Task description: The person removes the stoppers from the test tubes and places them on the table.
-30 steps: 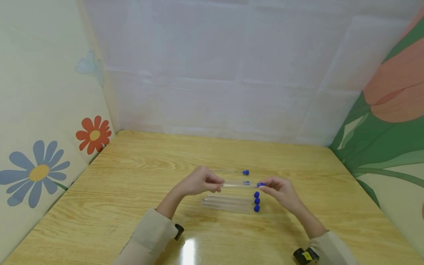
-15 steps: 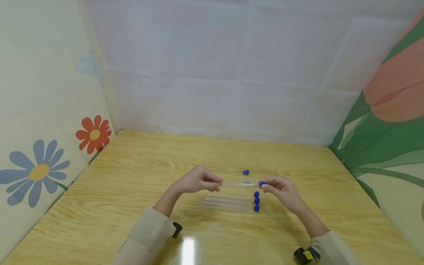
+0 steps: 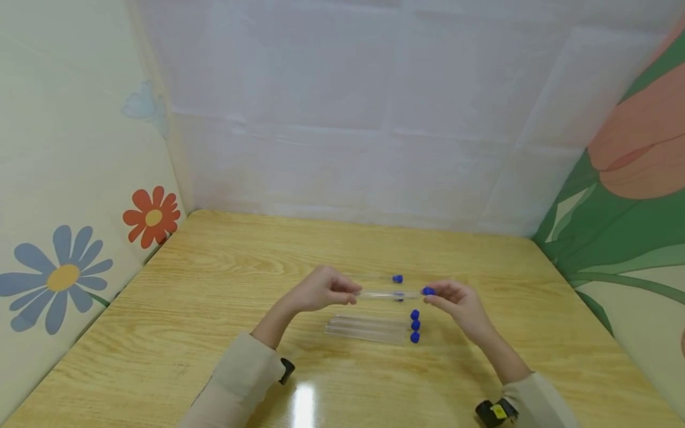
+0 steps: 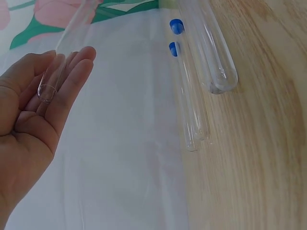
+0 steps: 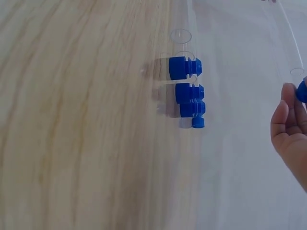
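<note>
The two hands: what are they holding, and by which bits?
The left hand holds a clear tube by its rounded end; the right hand pinches a blue stopper, exactly where is unclear.

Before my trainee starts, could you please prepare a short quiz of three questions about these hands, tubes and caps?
1. In the head view, how many loose caps lie in a row beside the uncapped tubes?
2. True or false: the left hand holds the raised tube near its rounded end.
3. Fill in: the right hand holds a ____.

Key: 1. Three. 2. True. 3. Blue cap.
</note>
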`<state>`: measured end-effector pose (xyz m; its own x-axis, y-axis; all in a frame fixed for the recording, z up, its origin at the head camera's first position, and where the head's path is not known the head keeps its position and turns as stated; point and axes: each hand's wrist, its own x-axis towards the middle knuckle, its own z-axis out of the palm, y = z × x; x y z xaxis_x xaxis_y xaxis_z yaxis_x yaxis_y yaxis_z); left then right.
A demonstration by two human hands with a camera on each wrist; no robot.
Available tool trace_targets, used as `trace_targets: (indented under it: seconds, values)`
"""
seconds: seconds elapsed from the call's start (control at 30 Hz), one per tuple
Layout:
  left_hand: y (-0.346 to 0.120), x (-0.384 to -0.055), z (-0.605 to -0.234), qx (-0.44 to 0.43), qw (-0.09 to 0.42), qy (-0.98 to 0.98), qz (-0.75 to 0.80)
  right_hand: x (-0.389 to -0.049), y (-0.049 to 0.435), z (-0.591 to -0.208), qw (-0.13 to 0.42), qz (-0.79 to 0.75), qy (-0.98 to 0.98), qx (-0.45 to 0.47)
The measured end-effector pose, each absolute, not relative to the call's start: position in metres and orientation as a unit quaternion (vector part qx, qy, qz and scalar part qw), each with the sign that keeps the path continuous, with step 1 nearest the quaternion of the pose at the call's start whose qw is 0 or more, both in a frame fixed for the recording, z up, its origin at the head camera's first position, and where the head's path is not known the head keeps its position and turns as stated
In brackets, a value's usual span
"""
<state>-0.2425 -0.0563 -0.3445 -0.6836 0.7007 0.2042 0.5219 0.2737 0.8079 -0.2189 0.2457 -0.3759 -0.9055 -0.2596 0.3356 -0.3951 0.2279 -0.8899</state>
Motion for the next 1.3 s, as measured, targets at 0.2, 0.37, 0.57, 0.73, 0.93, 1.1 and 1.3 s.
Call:
trace_targets:
  seconds: [0.2, 0.37, 0.57, 0.73, 0.93, 1.1, 1.3]
  values:
    - [-0.053, -0.247, -0.348, 0.386, 0.069, 0.819, 0.418, -0.221, 0.247, -0.376, 0.052, 0.599, -0.776, 0.190]
    - [-0.051, -0.253, -0.356, 0.387, 0.056, 0.832, 0.393, -0.223, 0.248, -0.376, 0.047, 0.597, -0.780, 0.181]
    - [-0.049, -0.258, -0.363, 0.391, 0.056, 0.843, 0.365, -0.225, 0.248, -0.377, 0.047, 0.602, -0.777, 0.180]
    - [-0.046, -0.260, -0.367, 0.388, 0.056, 0.855, 0.339, -0.225, 0.248, -0.379, 0.047, 0.611, -0.767, 0.193]
    - [-0.044, -0.261, -0.371, 0.395, 0.059, 0.858, 0.323, -0.224, 0.247, -0.378, 0.052, 0.620, -0.754, 0.213]
    - [-0.042, -0.262, -0.375, 0.398, 0.063, 0.860, 0.314, -0.224, 0.247, -0.378, 0.052, 0.620, -0.753, 0.214]
    - [-0.039, -0.262, -0.375, 0.405, 0.062, 0.861, 0.302, -0.224, 0.247, -0.378, 0.053, 0.610, -0.763, 0.207]
